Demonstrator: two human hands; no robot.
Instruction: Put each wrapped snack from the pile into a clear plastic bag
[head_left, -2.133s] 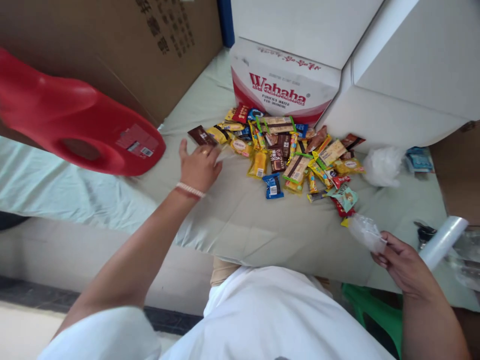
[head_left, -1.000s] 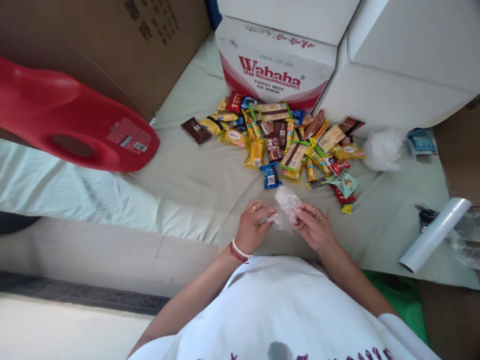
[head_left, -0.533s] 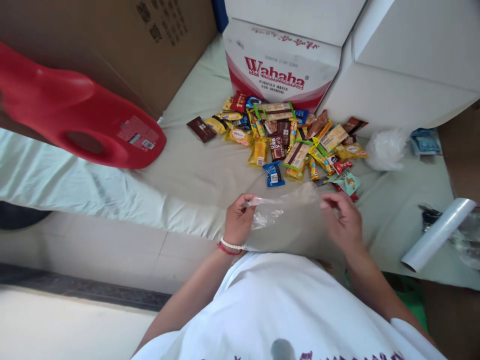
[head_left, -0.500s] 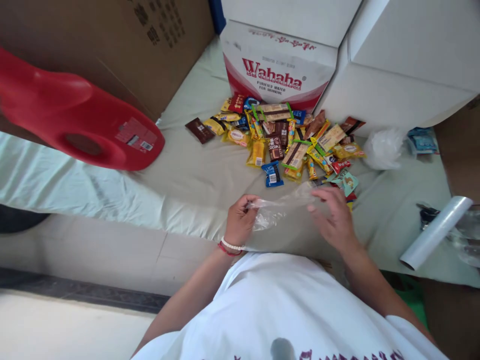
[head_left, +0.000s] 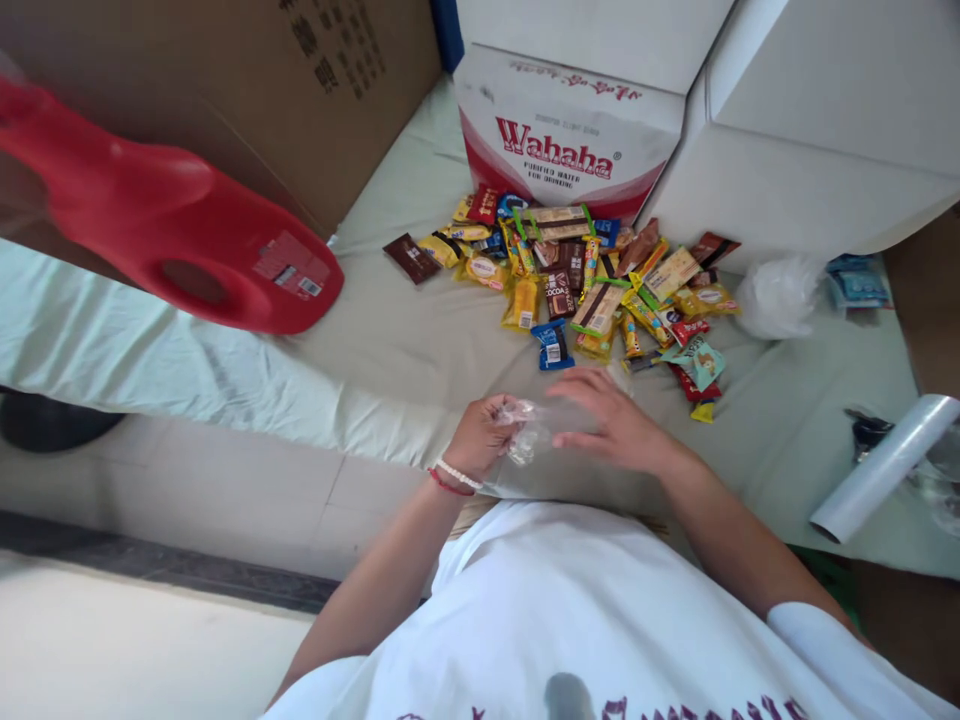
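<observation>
My left hand (head_left: 478,437) is closed around a crumpled piece of clear plastic film (head_left: 523,436), which bunches out past its fingertips. Just right of the film, my right hand (head_left: 607,420) is open, thumb and fingers spread, with nothing seen between them. Beyond both hands lies a heap of small wrapped snacks. Among them are a blue packet (head_left: 553,345), a brown cocoa packet (head_left: 558,295), a green-edged wafer packet (head_left: 600,306) and a pale green packet (head_left: 697,361).
A white Wahaba water carton (head_left: 570,140) stands behind the heap. A red plastic jug (head_left: 195,225) lies left, before a brown cardboard box (head_left: 225,90). Right are a white plastic bundle (head_left: 780,296) and a film roll (head_left: 885,468). Pale green cloth (head_left: 405,350) covers the surface.
The plastic, earlier stretched between both hands, is now bunched in my left hand. My right hand has come left toward it, fingers spread. The whole view has shifted slightly.
</observation>
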